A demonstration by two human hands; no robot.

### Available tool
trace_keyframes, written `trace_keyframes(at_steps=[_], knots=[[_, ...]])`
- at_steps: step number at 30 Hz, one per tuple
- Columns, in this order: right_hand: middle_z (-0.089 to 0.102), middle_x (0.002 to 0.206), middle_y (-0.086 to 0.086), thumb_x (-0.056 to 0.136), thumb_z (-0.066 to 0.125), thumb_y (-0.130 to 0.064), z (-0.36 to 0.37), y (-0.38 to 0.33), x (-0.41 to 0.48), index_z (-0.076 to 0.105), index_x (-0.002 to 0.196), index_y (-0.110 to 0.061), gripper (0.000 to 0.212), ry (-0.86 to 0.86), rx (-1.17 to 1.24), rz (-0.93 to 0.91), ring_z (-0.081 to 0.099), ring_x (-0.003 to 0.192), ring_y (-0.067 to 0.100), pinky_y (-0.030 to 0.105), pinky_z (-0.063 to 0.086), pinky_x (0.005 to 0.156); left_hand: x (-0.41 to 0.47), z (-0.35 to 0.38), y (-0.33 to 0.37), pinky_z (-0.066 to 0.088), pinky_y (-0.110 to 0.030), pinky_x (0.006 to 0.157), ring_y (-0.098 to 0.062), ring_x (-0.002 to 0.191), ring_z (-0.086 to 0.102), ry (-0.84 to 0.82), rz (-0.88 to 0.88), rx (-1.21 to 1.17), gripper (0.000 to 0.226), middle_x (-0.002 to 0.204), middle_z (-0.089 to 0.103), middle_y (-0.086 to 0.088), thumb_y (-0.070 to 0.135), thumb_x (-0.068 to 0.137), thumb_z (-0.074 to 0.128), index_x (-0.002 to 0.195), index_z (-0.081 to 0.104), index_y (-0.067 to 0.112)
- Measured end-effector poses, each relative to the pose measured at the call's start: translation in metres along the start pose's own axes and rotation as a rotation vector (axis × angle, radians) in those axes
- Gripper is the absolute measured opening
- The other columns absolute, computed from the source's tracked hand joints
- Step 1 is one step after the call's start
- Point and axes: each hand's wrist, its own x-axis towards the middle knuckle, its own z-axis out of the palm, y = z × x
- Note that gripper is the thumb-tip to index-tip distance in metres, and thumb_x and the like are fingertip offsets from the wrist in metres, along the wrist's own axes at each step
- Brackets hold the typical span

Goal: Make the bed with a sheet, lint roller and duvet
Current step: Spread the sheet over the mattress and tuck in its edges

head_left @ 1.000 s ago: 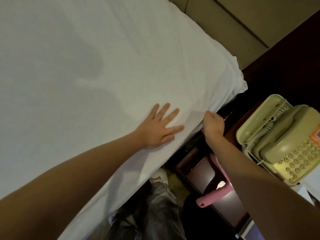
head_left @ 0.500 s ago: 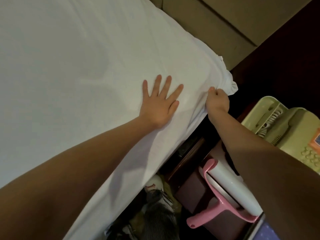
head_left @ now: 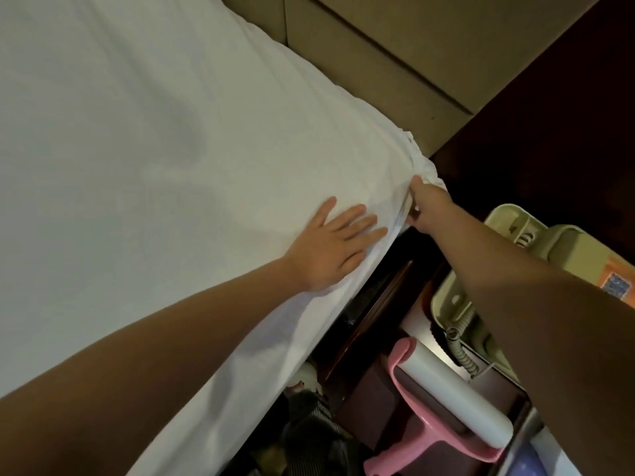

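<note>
A white sheet (head_left: 165,159) covers the mattress and fills the left of the view. My left hand (head_left: 335,245) lies flat on it with fingers spread, pressing near the bed's right edge. My right hand (head_left: 427,209) grips a bunched fold of the sheet at the mattress corner, just right of the left hand. A pink-handled lint roller (head_left: 450,403) with a white roll lies on the dark nightstand below my right forearm. No duvet is in view.
A beige corded telephone (head_left: 508,255) sits on the dark nightstand (head_left: 374,400) at the right, partly hidden by my right arm. A tan padded headboard (head_left: 395,46) runs behind the bed. A narrow dark gap separates bed and nightstand, with striped cloth (head_left: 309,438) below.
My right hand has slid along the sheet's edge toward the headboard corner, still gripping the fabric. The left hand followed, staying flat. The view shifted, showing more of the lint roller.
</note>
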Motion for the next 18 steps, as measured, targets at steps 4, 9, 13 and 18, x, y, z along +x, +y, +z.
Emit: trace_keyframes(at_steps=[4,9,13,18], knots=[[0.058,0.086,0.007,0.097,0.043,-0.015,-0.011,0.003,0.014,0.059,0.089,-0.008,0.019,0.255,-0.214,-0.217,0.057,0.104,0.031,0.028,0.047,0.071,0.0,0.001,-0.002,0.021,-0.043,0.107,-0.027,0.126,0.049,0.066,-0.066,0.009,0.046,0.134,0.054,-0.008,0.027,0.091,0.035,0.129,0.057,0.014],[0.057,0.126,0.017,0.097,0.044,-0.014,-0.026,-0.001,0.033,0.057,0.12,0.0,0.029,0.343,-0.234,-0.26,0.056,0.103,0.025,0.031,0.047,0.089,-0.009,0.008,0.024,0.006,-0.05,0.111,-0.033,0.138,0.031,-0.07,0.118,0.282,0.048,0.147,0.034,-0.018,0.034,0.092,0.027,0.128,0.058,0.024],[0.041,0.142,0.015,0.098,0.035,-0.009,0.008,0.02,0.019,0.031,0.142,-0.006,0.045,0.165,-0.227,-0.153,0.048,0.114,0.024,0.031,0.04,0.098,-0.019,0.013,0.047,-0.023,-0.048,0.108,-0.043,0.137,-0.021,-0.386,0.146,0.416,0.042,0.156,0.01,-0.013,0.03,0.098,0.032,0.127,0.056,0.013],[0.023,0.154,0.01,0.101,0.03,-0.017,0.032,0.046,-0.037,0.018,0.148,-0.009,0.05,0.439,-0.408,-0.37,0.035,0.134,0.029,0.038,0.029,0.11,-0.08,0.012,0.074,-0.001,-0.055,0.112,-0.03,0.133,0.039,-0.57,0.54,0.421,0.032,0.125,0.062,0.002,0.041,0.083,0.061,0.112,0.067,0.029]])
